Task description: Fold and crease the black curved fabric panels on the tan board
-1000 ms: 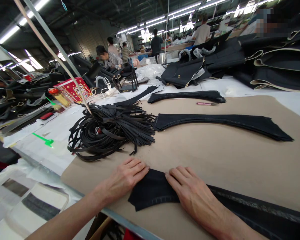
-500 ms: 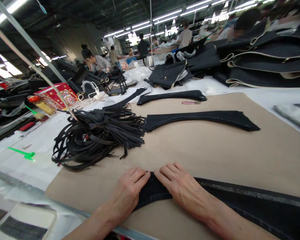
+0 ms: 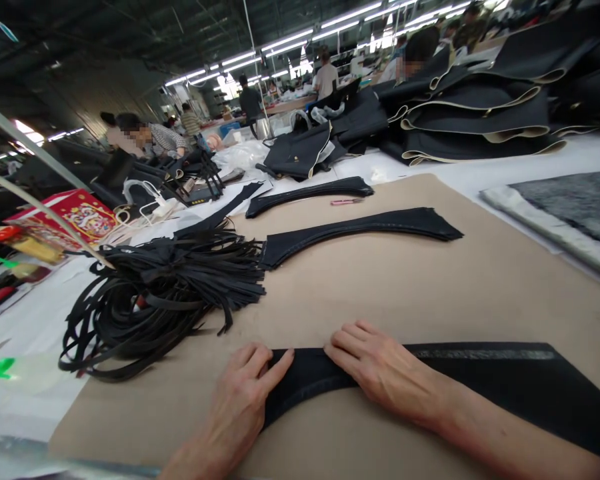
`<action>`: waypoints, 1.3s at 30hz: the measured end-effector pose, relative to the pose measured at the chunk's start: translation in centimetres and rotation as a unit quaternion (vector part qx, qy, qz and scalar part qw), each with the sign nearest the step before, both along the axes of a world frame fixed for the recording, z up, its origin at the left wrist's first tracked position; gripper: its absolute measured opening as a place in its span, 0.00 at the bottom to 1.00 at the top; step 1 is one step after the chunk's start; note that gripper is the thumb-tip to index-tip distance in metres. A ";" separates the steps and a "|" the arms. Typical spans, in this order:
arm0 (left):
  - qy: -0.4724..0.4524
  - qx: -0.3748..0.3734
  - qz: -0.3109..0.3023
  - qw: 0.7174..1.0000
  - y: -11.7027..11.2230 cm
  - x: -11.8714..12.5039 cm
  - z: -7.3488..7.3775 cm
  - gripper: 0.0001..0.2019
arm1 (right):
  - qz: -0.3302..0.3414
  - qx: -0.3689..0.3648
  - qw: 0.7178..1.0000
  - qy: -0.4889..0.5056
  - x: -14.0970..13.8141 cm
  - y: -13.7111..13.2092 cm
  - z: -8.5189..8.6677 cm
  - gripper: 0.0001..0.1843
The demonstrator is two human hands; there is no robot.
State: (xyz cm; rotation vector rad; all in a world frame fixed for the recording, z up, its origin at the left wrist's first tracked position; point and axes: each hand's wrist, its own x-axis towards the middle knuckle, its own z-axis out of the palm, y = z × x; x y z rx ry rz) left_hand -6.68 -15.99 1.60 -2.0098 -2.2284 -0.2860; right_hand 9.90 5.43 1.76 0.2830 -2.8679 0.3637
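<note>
A long black curved panel (image 3: 500, 383) lies across the near part of the brown board. It looks like fabric or leather, with a shiny smeared strip along its top edge on the right. My left hand (image 3: 245, 393) grips the panel's left end, fingers curled over the upper edge and thumb on top. Further right, my right hand (image 3: 375, 360) is closed on the same upper edge, fingers bent together, its forearm crossing the panel. The right fingertips are partly hidden. Between the hands, the edge looks folded over.
A heap of black strips (image 3: 155, 293) lies at left on the brown board (image 3: 380, 280). Behind are two stacks of curved black pieces (image 3: 360, 230) and pink snips (image 3: 347, 201). Black bags (image 3: 470, 120) are piled at back right, near a grey fuzzy slab (image 3: 575, 207). Several people work beyond.
My view has turned to the right, so the background sits further left. The gap between my hands has widened along the edge. More of the panel's right end shows.
</note>
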 end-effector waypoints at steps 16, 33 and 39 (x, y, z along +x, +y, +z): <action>0.036 -0.044 -0.049 0.997 2.9 1.7 1.4 0.23 | -0.007 0.055 0.998 0.006 0.7 -0.1 0.3 0.08; 0.057 -0.055 -0.012 0.997 3.7 4.1 0.7 0.35 | -0.036 0.036 0.999 0.008 4.3 3.2 0.4 0.04; 0.060 0.002 -0.039 0.997 4.6 4.0 0.4 0.28 | -0.040 0.032 0.999 -0.011 5.1 3.2 0.2 0.04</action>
